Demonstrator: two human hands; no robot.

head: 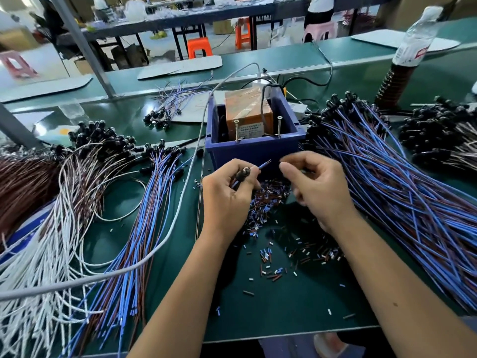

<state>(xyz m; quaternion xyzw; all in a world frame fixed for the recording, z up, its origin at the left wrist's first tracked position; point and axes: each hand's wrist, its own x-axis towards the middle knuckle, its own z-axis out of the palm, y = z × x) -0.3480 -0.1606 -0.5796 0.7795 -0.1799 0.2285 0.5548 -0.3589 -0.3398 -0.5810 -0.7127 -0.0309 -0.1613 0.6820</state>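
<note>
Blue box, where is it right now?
In the head view, the blue box sits mid-table, just beyond the left hand and right hand, left of the big blue wire pile, with an orange block inside.

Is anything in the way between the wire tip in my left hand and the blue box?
Nothing visible. The left hand holds the wire with its tip pointing at the blue box wall, open gap between. The right hand sits beside the tip, not across it.

No legible text; print on the orange box label [249, 131] and bottle label [412, 51] too blurred.
</note>
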